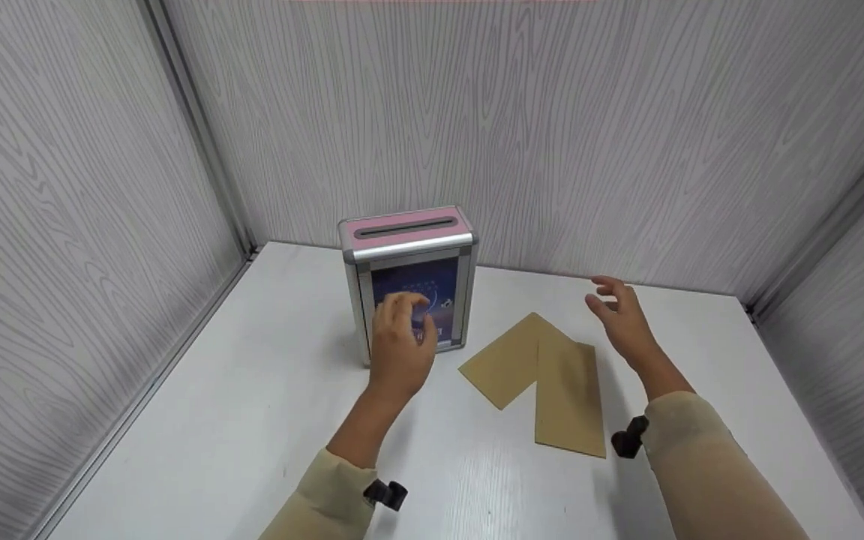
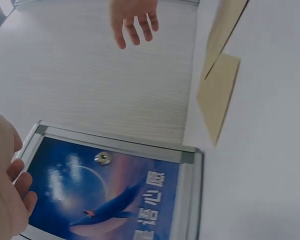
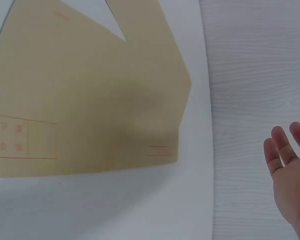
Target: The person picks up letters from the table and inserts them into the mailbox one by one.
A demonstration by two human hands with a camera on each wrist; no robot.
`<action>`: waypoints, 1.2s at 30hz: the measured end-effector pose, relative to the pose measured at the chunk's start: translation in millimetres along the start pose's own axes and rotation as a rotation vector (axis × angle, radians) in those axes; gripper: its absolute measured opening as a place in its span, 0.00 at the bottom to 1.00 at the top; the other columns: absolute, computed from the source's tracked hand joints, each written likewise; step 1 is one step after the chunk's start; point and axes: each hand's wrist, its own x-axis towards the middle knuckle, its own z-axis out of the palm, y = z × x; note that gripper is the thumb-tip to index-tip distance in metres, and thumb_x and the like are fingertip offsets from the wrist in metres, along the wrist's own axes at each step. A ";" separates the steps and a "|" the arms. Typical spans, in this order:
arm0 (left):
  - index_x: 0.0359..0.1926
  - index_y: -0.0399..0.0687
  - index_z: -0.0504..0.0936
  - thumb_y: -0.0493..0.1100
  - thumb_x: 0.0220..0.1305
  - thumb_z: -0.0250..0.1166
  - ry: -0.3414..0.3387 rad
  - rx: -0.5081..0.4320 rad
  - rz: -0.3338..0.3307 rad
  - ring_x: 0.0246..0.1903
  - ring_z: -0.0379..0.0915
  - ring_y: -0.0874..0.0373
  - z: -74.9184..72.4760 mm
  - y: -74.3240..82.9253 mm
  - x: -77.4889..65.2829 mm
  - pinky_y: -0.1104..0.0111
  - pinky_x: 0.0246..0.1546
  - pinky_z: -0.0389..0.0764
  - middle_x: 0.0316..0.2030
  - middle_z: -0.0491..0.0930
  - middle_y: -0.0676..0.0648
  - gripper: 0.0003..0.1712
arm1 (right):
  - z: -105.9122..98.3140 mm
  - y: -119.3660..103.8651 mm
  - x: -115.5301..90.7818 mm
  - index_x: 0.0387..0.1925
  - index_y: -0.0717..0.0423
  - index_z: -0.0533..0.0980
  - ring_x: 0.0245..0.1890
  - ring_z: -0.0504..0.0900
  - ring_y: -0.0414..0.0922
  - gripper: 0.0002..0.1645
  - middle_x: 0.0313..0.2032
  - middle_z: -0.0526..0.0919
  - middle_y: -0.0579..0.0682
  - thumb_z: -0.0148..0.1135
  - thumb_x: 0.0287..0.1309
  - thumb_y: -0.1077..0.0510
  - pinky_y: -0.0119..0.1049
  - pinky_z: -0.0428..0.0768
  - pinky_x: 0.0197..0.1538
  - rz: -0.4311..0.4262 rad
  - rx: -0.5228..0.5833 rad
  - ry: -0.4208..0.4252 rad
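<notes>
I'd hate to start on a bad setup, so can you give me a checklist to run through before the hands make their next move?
1. Hands free: ok; the left hand and right hand hold nothing.
2. Is the box upright? Ok; it stands on the table.
3. Is the slot uncovered? Ok; nothing lies over it.
4. Are the envelopes apart? Not ok; they overlap.
5. Is the lock secured? Cannot tell.
6. Anything inside the envelopes? Cannot tell.
</notes>
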 end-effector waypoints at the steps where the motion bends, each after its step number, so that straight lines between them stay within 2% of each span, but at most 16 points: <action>1: 0.55 0.43 0.80 0.37 0.73 0.66 -0.025 -0.004 -0.016 0.58 0.77 0.46 4.0 -2.7 -4.0 0.50 0.65 0.80 0.54 0.81 0.43 0.12 | -1.2 4.7 -2.4 0.84 0.55 0.56 0.74 0.68 0.65 0.38 0.77 0.58 0.69 0.50 0.85 0.42 0.57 0.73 0.72 0.022 0.029 -0.003; 4: 0.58 0.42 0.78 0.35 0.73 0.67 -0.114 -0.068 -0.075 0.59 0.79 0.44 14.7 -9.7 -14.0 0.47 0.67 0.80 0.55 0.81 0.41 0.15 | -3.7 18.8 -9.6 0.84 0.55 0.55 0.75 0.67 0.63 0.40 0.79 0.58 0.69 0.51 0.85 0.42 0.53 0.72 0.72 0.076 0.090 -0.007; 7: 0.61 0.40 0.76 0.33 0.73 0.67 -0.223 -0.172 -0.149 0.61 0.79 0.40 24.7 -15.4 -22.4 0.44 0.69 0.79 0.57 0.81 0.38 0.19 | -4.4 33.1 -17.5 0.84 0.56 0.55 0.76 0.66 0.64 0.40 0.79 0.58 0.69 0.53 0.84 0.43 0.52 0.73 0.72 0.116 0.081 -0.008; 8: 0.62 0.39 0.75 0.33 0.73 0.67 -0.260 -0.211 -0.180 0.61 0.79 0.39 28.3 -16.8 -25.2 0.45 0.67 0.81 0.58 0.80 0.37 0.20 | -4.2 38.3 -19.9 0.84 0.56 0.56 0.76 0.66 0.64 0.39 0.79 0.58 0.70 0.54 0.84 0.44 0.52 0.73 0.72 0.130 0.068 -0.009; 12: 0.64 0.40 0.74 0.34 0.74 0.66 -0.364 -0.329 -0.288 0.63 0.78 0.37 43.0 -19.1 -35.6 0.44 0.69 0.80 0.61 0.80 0.36 0.21 | -1.2 58.5 -29.1 0.83 0.57 0.57 0.77 0.65 0.67 0.37 0.77 0.60 0.71 0.57 0.82 0.56 0.56 0.73 0.72 0.177 -0.001 -0.040; 15: 0.64 0.40 0.73 0.36 0.75 0.65 -0.416 -0.379 -0.321 0.63 0.78 0.38 55.3 -16.5 -44.3 0.45 0.69 0.79 0.60 0.80 0.38 0.20 | 1.5 72.3 -34.5 0.83 0.56 0.58 0.77 0.65 0.69 0.38 0.77 0.62 0.72 0.57 0.79 0.63 0.61 0.72 0.74 0.218 -0.051 -0.089; 20: 0.63 0.41 0.74 0.37 0.73 0.66 -0.494 -0.395 -0.328 0.63 0.77 0.41 72.0 -9.4 -56.7 0.47 0.70 0.77 0.60 0.79 0.42 0.21 | 4.4 85.1 -36.1 0.83 0.54 0.58 0.77 0.64 0.68 0.39 0.76 0.62 0.71 0.51 0.74 0.69 0.65 0.68 0.77 0.283 -0.123 -0.148; 24: 0.63 0.45 0.75 0.39 0.72 0.69 -0.547 -0.367 -0.324 0.63 0.76 0.43 83.3 -3.1 -63.0 0.50 0.68 0.79 0.61 0.79 0.43 0.22 | 3.6 88.6 -37.2 0.83 0.53 0.58 0.76 0.64 0.67 0.40 0.75 0.63 0.70 0.48 0.71 0.68 0.67 0.64 0.79 0.288 -0.151 -0.151; 29: 0.62 0.48 0.77 0.41 0.70 0.72 -0.677 -0.310 -0.286 0.62 0.77 0.44 96.5 4.0 -66.6 0.53 0.65 0.81 0.62 0.78 0.44 0.23 | 3.1 87.2 -35.9 0.82 0.55 0.60 0.74 0.65 0.66 0.39 0.74 0.62 0.70 0.52 0.73 0.66 0.66 0.65 0.78 0.282 -0.156 -0.157; 36: 0.60 0.52 0.77 0.45 0.64 0.80 -0.857 -0.169 -0.234 0.59 0.76 0.53 113.6 9.0 -72.3 0.60 0.64 0.81 0.56 0.76 0.48 0.27 | 3.4 86.0 -35.6 0.84 0.56 0.57 0.74 0.62 0.64 0.41 0.76 0.57 0.70 0.59 0.78 0.55 0.62 0.66 0.77 0.327 -0.107 -0.196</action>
